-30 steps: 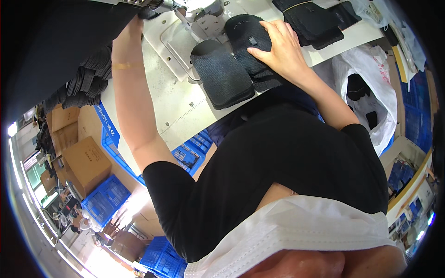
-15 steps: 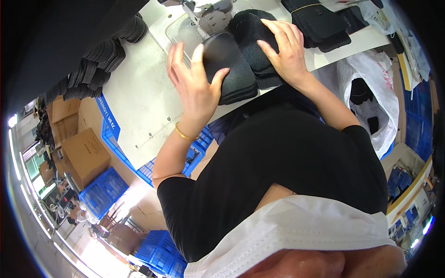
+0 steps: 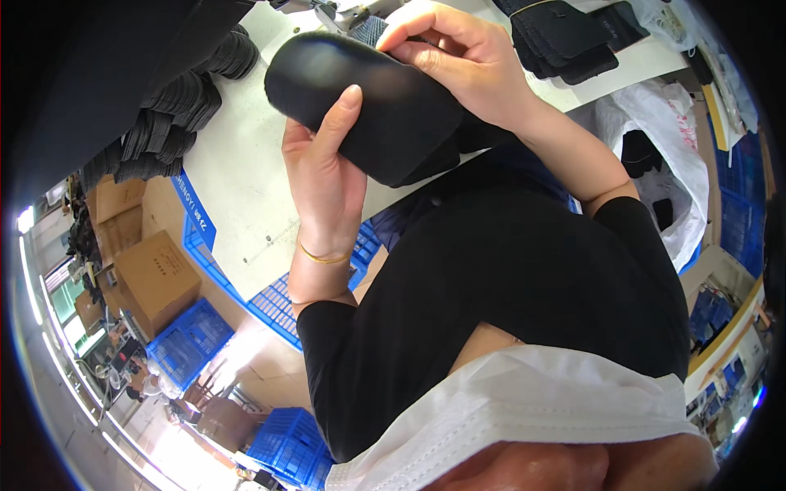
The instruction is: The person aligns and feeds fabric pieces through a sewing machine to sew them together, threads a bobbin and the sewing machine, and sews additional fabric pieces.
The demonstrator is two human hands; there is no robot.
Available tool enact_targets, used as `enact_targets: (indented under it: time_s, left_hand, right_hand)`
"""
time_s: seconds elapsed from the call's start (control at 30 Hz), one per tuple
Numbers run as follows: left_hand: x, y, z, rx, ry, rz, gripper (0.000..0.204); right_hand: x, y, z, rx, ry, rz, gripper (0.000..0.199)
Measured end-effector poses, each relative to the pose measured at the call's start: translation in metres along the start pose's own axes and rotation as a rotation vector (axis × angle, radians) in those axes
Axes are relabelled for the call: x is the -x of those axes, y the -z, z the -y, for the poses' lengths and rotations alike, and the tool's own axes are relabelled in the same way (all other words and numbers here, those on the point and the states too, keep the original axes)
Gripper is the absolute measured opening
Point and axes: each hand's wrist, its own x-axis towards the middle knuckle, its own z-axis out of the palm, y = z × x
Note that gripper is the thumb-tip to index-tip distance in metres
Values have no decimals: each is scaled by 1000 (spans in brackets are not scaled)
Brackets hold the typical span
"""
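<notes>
A black, round-ended flat piece, with a smooth soft-looking face, is tilted up above the white worktable. My left hand grips its left side, thumb on the face and fingers hidden underneath. At its upper right edge my right hand pinches with thumb and bent forefinger. Grey mesh material shows just beyond that edge. More black layers lie under the held piece near the table's front edge, mostly covered by it. Metal parts of a machine, seemingly a sewing machine, stand just behind.
Several stacks of black pieces fill the table's left side. A bundle of dark pieces lies at the far right. A white sack with black scraps hangs beside my right arm. Blue crates and a cardboard box stand lower left.
Both hands were resting on two black stacks. My left hand has lifted and tilted a black piece, moving it left; my right hand has moved up and left to pinch its edge.
</notes>
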Motion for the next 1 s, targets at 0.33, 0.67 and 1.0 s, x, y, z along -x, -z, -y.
enact_targets:
  time_s: [0.33,0.67,1.0]
  left_hand:
    - [-11,16,-5,-21,-162,-131,24]
    - [-19,20,-3,-55,-193,-87,28]
    - [-63,20,-31,-268,-119,27,32]
  right_hand:
    - [14,-2,20,185,-154,119,15]
    - [22,-3,27,154,-227,91,12]
    - [-2,6,28,-39,-447,244,15]
